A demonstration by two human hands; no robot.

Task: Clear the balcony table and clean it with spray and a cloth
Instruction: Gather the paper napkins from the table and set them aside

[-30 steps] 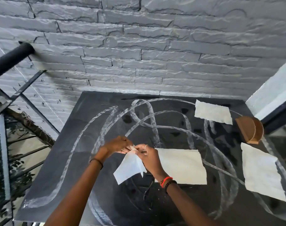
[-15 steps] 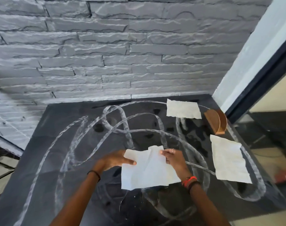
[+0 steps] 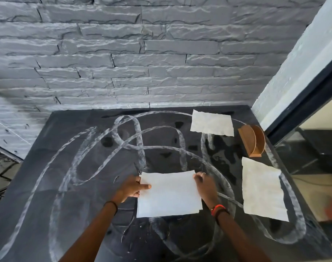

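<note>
Since a second ago, when it hung crumpled between our hands, we have opened the paper napkin (image 3: 169,193) out flat. It now lies squared on the near middle of the balcony table (image 3: 66,186), seemingly over the sheet that lay there before. Our left hand (image 3: 131,190) pinches its left edge with the thumb on top. Our right hand (image 3: 206,186) grips the far right corner with curled fingers.

We judge the paper thin enough to tear if we pull the two edges apart. The white streaks (image 3: 140,144) smeared across the dark top may be damp, so the sheet could soak through and stick when we lift it. A breeze could also carry off the loose sheets before we gather them.

Two more remain to clear: a far napkin (image 3: 211,122) near the stone wall (image 3: 142,63), and a right napkin (image 3: 261,190) close to the table's right edge. Between them stands a wooden napkin holder (image 3: 253,140), upright and apparently empty. Nothing blocks our reach to any of these. We see no spray or cloth.
</note>
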